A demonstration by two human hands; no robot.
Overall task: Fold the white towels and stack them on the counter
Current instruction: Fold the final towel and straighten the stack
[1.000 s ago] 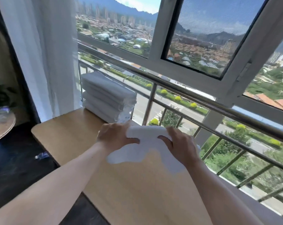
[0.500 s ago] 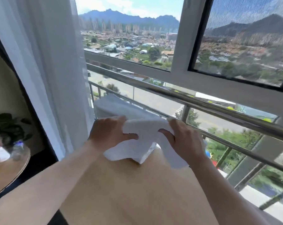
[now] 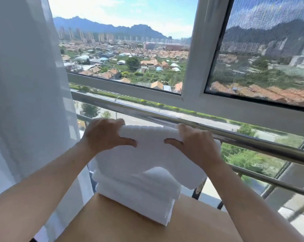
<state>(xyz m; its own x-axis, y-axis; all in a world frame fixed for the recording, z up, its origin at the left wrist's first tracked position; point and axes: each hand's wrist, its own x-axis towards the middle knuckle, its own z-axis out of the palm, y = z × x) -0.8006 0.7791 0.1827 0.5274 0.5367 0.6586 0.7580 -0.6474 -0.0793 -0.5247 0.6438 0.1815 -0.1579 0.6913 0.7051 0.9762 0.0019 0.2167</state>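
We pinch the folded towel in our left hand and right hand above the towel stack, and its drooping front edge may unfold if we release unevenly.

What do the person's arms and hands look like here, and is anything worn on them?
Both forearms are bare as far as the view reaches: no sleeves, gloves, watch or bracelet. The left hand and right hand show no rings on the visible fingers, and no markings.
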